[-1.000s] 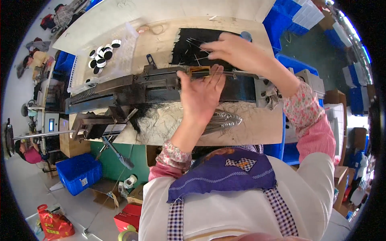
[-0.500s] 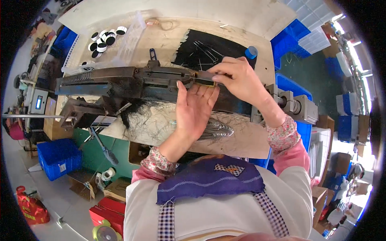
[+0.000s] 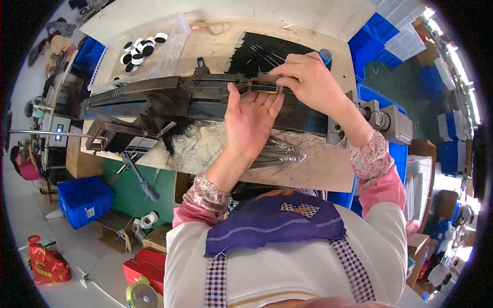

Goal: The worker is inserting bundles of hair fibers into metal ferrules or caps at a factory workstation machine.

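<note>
A long dark metal machine (image 3: 169, 97) lies across a wooden bench (image 3: 323, 169). My left hand (image 3: 251, 120) rests flat against its front, fingers up, touching a small flat brass-edged piece (image 3: 264, 87) on the machine's top. My right hand (image 3: 308, 82) pinches that same piece from the right side. A bundle of thin metal wires (image 3: 280, 154) lies on the bench just below my left hand, with loose black fibres (image 3: 179, 138) next to it.
A black sheet with thin wires (image 3: 262, 51) lies behind the machine. Black and white round caps (image 3: 141, 46) sit in a clear tray at the back left. Blue crates (image 3: 84, 200) stand on the floor at left and at right (image 3: 380, 36). A motor (image 3: 385, 123) ends the machine at right.
The view has shifted, so the bench sits more to the left. My right hand came down from the black sheet to the machine's top, and both hands now meet at the small piece.
</note>
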`<move>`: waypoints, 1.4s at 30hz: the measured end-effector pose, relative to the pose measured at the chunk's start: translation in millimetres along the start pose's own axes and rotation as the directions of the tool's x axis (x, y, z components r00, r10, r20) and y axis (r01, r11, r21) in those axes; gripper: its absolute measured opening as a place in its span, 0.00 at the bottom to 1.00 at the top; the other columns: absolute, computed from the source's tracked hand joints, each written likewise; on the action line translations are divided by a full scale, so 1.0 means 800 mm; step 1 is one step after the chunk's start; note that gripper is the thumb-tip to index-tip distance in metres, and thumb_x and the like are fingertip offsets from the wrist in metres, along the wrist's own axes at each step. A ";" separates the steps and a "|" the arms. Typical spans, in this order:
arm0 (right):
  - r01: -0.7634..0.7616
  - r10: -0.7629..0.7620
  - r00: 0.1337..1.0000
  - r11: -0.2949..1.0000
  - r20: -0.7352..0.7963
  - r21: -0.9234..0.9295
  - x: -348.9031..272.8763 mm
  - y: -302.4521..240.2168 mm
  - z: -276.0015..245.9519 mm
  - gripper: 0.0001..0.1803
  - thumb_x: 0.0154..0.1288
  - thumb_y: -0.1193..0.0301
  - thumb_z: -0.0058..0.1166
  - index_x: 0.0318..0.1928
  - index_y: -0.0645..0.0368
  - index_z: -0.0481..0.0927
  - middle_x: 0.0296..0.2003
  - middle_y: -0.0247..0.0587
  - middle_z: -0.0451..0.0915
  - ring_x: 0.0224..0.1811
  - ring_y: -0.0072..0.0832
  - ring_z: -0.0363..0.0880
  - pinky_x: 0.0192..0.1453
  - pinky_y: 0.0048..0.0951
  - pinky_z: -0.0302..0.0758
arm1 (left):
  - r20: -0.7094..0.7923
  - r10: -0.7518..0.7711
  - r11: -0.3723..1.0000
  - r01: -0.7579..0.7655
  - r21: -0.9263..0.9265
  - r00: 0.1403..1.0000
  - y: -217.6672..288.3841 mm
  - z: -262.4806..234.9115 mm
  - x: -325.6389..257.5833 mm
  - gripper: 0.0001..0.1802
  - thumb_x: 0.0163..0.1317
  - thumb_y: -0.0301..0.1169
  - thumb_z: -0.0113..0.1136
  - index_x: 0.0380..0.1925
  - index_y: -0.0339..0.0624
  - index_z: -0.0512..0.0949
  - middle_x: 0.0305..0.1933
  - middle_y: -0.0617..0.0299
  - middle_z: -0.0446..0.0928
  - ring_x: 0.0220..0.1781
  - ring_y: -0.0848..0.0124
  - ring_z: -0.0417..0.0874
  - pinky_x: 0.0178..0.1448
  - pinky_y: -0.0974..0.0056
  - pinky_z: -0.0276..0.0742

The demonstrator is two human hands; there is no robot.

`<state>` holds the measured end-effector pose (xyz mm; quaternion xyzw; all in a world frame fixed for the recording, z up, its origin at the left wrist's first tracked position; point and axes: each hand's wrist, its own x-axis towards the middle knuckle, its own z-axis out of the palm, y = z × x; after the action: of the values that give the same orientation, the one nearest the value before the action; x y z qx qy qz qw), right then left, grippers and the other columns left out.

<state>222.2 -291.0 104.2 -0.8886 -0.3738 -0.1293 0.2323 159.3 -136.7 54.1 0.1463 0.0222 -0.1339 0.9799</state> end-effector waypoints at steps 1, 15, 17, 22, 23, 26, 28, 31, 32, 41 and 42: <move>0.055 -0.056 0.998 0.998 -0.039 -0.035 -0.002 -0.012 -0.001 0.07 0.52 0.69 0.58 0.34 0.52 0.82 0.27 0.33 0.76 0.37 0.32 0.78 0.47 0.35 0.67 | 0.001 -0.003 1.000 0.003 0.004 1.000 0.001 -0.005 0.002 0.35 0.68 0.58 0.38 0.51 0.32 0.66 0.56 0.54 0.70 0.61 0.64 0.69 0.70 0.60 0.61; -0.006 0.051 0.989 0.952 0.141 -0.307 -0.007 -0.061 0.005 0.15 0.51 0.73 0.53 0.39 0.72 0.74 0.19 0.49 0.79 0.23 0.41 0.82 0.22 0.35 0.76 | -0.065 -0.041 0.999 0.041 0.008 0.997 0.019 -0.005 -0.008 0.31 0.69 0.56 0.38 0.44 0.33 0.67 0.49 0.50 0.71 0.58 0.58 0.70 0.66 0.56 0.63; 0.051 -0.012 0.994 0.933 0.110 -0.355 -0.010 -0.063 0.010 0.16 0.49 0.73 0.54 0.37 0.76 0.74 0.18 0.46 0.79 0.22 0.37 0.83 0.19 0.32 0.75 | -0.126 -0.055 0.996 0.063 0.057 0.991 0.019 0.012 -0.010 0.30 0.70 0.55 0.38 0.42 0.34 0.67 0.48 0.51 0.71 0.58 0.59 0.71 0.66 0.56 0.63; 0.017 0.026 0.995 0.907 0.096 -0.422 -0.021 -0.055 0.013 0.12 0.50 0.74 0.54 0.35 0.69 0.73 0.20 0.45 0.78 0.24 0.40 0.82 0.22 0.33 0.76 | -0.123 -0.062 0.977 0.086 0.197 0.990 0.017 0.000 0.000 0.24 0.71 0.48 0.40 0.44 0.34 0.68 0.49 0.53 0.71 0.55 0.62 0.71 0.66 0.57 0.63; -0.007 0.027 0.998 0.944 0.055 -0.329 -0.033 -0.051 0.014 0.12 0.51 0.74 0.53 0.36 0.66 0.71 0.23 0.46 0.78 0.27 0.41 0.82 0.25 0.35 0.77 | -0.134 -0.039 0.979 0.064 0.192 0.990 0.011 -0.007 -0.003 0.18 0.71 0.43 0.44 0.44 0.37 0.70 0.49 0.57 0.72 0.55 0.64 0.71 0.67 0.57 0.63; -0.079 0.093 0.993 0.978 0.068 -0.191 -0.081 -0.051 0.011 0.14 0.55 0.72 0.52 0.42 0.60 0.68 0.31 0.46 0.77 0.34 0.45 0.81 0.31 0.42 0.77 | -0.192 0.090 0.972 -0.043 0.232 0.977 -0.019 -0.016 -0.012 0.12 0.69 0.38 0.50 0.42 0.42 0.71 0.48 0.61 0.72 0.55 0.68 0.70 0.69 0.58 0.61; -0.172 0.188 0.901 0.982 0.390 -0.076 -0.128 -0.054 0.012 0.13 0.55 0.71 0.52 0.41 0.60 0.69 0.31 0.46 0.77 0.35 0.45 0.80 0.33 0.44 0.76 | -0.228 0.083 0.983 -0.042 0.178 0.970 -0.041 -0.028 -0.011 0.14 0.67 0.39 0.52 0.46 0.43 0.71 0.47 0.61 0.74 0.53 0.66 0.72 0.64 0.60 0.64; -0.143 0.121 0.887 0.990 0.445 0.018 -0.190 -0.051 0.048 0.12 0.56 0.70 0.52 0.40 0.58 0.70 0.32 0.46 0.78 0.35 0.45 0.80 0.34 0.46 0.76 | -0.256 0.027 0.979 0.025 0.200 0.966 -0.056 -0.040 -0.016 0.15 0.68 0.38 0.51 0.50 0.43 0.71 0.48 0.61 0.74 0.56 0.66 0.72 0.66 0.61 0.63; -0.139 0.116 0.883 0.990 0.456 0.018 -0.196 -0.053 0.055 0.12 0.56 0.70 0.52 0.40 0.58 0.70 0.32 0.46 0.78 0.35 0.45 0.80 0.34 0.46 0.76 | -0.257 0.038 0.956 0.039 0.289 0.966 -0.055 -0.031 -0.027 0.18 0.67 0.37 0.52 0.52 0.40 0.70 0.52 0.58 0.73 0.59 0.64 0.70 0.67 0.60 0.62; -0.577 0.460 0.793 0.779 0.400 0.248 -0.211 -0.033 0.089 0.10 0.55 0.71 0.56 0.37 0.62 0.75 0.30 0.46 0.81 0.34 0.41 0.82 0.38 0.36 0.76 | 0.584 0.420 -0.897 0.415 0.151 0.694 0.132 -0.132 -0.196 0.40 0.55 0.40 0.62 0.68 0.47 0.60 0.73 0.42 0.47 0.74 0.44 0.48 0.69 0.33 0.47; -0.643 0.516 0.754 0.705 0.406 0.299 -0.210 -0.031 0.083 0.11 0.57 0.71 0.56 0.38 0.63 0.75 0.30 0.47 0.81 0.32 0.39 0.82 0.38 0.35 0.76 | 0.422 0.612 -0.737 0.675 0.000 0.668 0.165 -0.145 -0.225 0.44 0.53 0.43 0.63 0.69 0.48 0.57 0.74 0.42 0.46 0.74 0.42 0.47 0.69 0.33 0.47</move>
<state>92.5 -343.1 -12.6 -0.8978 -0.1202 0.1678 0.3890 20.6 64.8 -5.0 -0.9321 -0.1936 -0.2395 0.1906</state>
